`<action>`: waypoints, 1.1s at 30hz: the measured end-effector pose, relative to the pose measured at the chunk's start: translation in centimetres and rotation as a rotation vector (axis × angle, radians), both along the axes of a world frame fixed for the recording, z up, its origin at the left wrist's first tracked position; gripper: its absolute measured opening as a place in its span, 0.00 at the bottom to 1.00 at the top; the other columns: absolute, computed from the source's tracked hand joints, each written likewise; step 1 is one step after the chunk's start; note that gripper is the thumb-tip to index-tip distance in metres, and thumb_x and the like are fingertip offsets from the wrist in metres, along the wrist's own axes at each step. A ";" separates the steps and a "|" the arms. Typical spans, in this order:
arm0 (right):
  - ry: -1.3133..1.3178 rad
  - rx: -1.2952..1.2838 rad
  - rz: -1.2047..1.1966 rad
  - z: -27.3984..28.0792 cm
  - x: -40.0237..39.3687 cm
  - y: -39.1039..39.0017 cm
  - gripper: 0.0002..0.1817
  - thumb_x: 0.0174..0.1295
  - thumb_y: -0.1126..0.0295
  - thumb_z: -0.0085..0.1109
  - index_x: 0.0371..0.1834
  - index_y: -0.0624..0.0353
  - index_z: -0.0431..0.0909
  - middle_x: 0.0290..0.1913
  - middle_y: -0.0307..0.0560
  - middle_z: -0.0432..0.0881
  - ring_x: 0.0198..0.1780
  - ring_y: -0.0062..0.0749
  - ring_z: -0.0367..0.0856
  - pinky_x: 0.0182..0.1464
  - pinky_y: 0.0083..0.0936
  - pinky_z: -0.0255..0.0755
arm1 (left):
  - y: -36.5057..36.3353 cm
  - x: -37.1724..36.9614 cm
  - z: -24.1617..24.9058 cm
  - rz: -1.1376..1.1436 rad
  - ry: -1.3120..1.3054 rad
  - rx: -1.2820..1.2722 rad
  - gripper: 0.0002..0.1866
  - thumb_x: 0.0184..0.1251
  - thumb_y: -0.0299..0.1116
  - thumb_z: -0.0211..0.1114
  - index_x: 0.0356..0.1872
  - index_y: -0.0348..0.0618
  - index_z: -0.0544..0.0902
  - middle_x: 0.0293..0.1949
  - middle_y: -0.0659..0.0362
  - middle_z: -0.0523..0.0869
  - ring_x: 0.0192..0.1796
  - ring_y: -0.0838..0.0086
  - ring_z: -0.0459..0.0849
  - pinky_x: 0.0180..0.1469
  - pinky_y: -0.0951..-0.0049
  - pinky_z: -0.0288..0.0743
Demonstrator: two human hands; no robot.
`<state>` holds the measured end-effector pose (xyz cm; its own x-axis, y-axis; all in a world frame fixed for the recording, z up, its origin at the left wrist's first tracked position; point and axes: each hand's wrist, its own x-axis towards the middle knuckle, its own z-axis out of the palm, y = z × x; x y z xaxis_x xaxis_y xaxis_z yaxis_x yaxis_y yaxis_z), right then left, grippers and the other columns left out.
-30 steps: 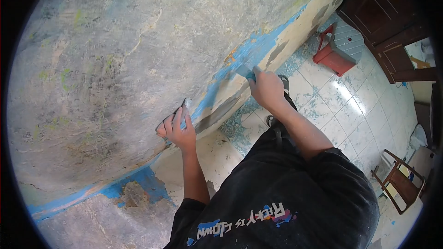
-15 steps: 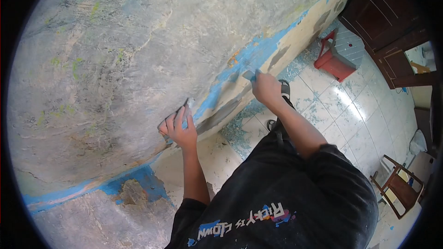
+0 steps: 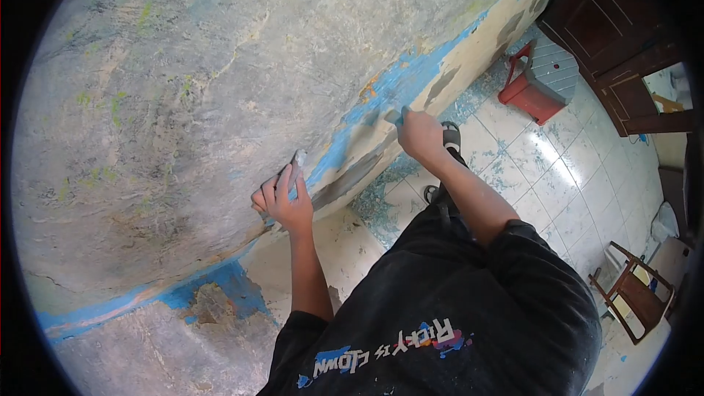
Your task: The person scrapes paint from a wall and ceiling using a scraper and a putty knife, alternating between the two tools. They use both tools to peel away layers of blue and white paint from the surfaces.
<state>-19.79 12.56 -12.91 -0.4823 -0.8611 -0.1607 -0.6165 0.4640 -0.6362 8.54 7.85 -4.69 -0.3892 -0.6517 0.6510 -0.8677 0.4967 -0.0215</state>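
A red-and-grey step stool [image 3: 539, 84] stands on the tiled floor [image 3: 579, 143], near dark brown panelled wood furniture [image 3: 594, 11]; a wooden chair [image 3: 634, 295] sits well apart, toward the lower right. Blue-grey flakes litter the tiles, and the person's black T-shirt [image 3: 455, 301] blocks much of the floor from sight. The scraper [image 3: 394, 115] is in the right hand [image 3: 422, 136], just beside the wall's blue paint band [image 3: 411, 81]; its blade looks flat and greyish, while the closed fingers, pressed together around it, hide the handle. The left hand [image 3: 286, 202], against the mottled grey wall [image 3: 183, 117], pinches a slim grey object [image 3: 299, 158] between thumb and slightly spread, curled fingers. Count one stool, one chair, one scraper, one slim grey object and two sandals [image 3: 452, 136].
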 end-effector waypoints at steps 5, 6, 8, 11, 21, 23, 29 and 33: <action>-0.010 -0.037 -0.030 1.5 0.4 1.1 0.13 0.63 0.63 0.63 0.42 0.62 0.77 0.31 0.63 0.84 0.37 0.60 0.86 0.39 0.51 0.78 | -0.1 0.3 -0.2 -0.006 -0.004 0.016 0.17 0.50 0.31 0.78 0.44 0.54 0.91 0.40 0.66 0.83 0.47 0.65 0.74 0.55 0.63 0.62; 0.003 -0.022 -0.035 -0.4 0.6 0.9 0.13 0.63 0.63 0.63 0.42 0.61 0.77 0.30 0.63 0.84 0.36 0.60 0.85 0.38 0.52 0.78 | -0.1 0.0 0.0 -0.005 -0.001 0.011 0.17 0.50 0.31 0.78 0.44 0.54 0.91 0.40 0.66 0.83 0.46 0.65 0.74 0.55 0.63 0.62; 0.010 -0.010 -0.044 -1.0 0.2 0.7 0.13 0.63 0.63 0.63 0.42 0.61 0.77 0.30 0.63 0.83 0.36 0.60 0.85 0.38 0.52 0.77 | -0.6 -0.3 0.0 -0.015 0.006 0.000 0.17 0.51 0.31 0.78 0.44 0.54 0.91 0.39 0.66 0.83 0.46 0.65 0.73 0.55 0.63 0.62; -0.002 -0.014 -0.037 1.2 0.0 1.3 0.13 0.64 0.63 0.63 0.42 0.61 0.76 0.30 0.63 0.83 0.35 0.59 0.85 0.38 0.52 0.77 | -0.6 0.2 -0.2 -0.020 0.001 0.014 0.16 0.51 0.31 0.78 0.44 0.55 0.91 0.39 0.67 0.83 0.47 0.65 0.73 0.55 0.64 0.61; 0.037 -0.007 -0.011 1.2 -0.8 0.4 0.14 0.65 0.62 0.62 0.45 0.61 0.78 0.32 0.60 0.85 0.37 0.58 0.86 0.39 0.51 0.78 | -0.4 0.1 -0.3 -0.003 -0.020 0.018 0.17 0.51 0.31 0.78 0.45 0.55 0.90 0.40 0.67 0.83 0.47 0.65 0.73 0.55 0.63 0.61; 0.055 0.024 -0.004 -0.4 -0.6 0.2 0.13 0.65 0.63 0.60 0.46 0.60 0.79 0.33 0.59 0.86 0.37 0.57 0.87 0.39 0.50 0.79 | -0.1 0.1 -0.3 -0.001 -0.015 0.030 0.17 0.51 0.30 0.78 0.45 0.55 0.90 0.41 0.67 0.83 0.48 0.65 0.73 0.55 0.63 0.61; 0.021 0.026 -0.059 -1.3 0.7 0.3 0.14 0.64 0.63 0.62 0.45 0.61 0.78 0.32 0.60 0.85 0.37 0.58 0.86 0.40 0.50 0.79 | -0.1 1.1 -0.4 -0.051 -0.024 0.020 0.17 0.51 0.30 0.77 0.45 0.55 0.91 0.42 0.66 0.84 0.48 0.65 0.73 0.55 0.62 0.61; 0.034 0.021 -0.046 -1.1 0.3 -0.2 0.13 0.64 0.63 0.62 0.45 0.61 0.78 0.31 0.60 0.84 0.37 0.58 0.86 0.40 0.50 0.79 | -0.4 0.8 -0.5 -0.044 -0.032 0.029 0.18 0.49 0.30 0.78 0.45 0.55 0.91 0.42 0.67 0.83 0.48 0.65 0.72 0.54 0.62 0.61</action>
<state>-19.49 12.40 -13.98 -0.5269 -0.8345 -0.1615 -0.6153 0.5056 -0.6048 9.31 7.49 -5.17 -0.4381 -0.6523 0.6185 -0.8442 0.5349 -0.0338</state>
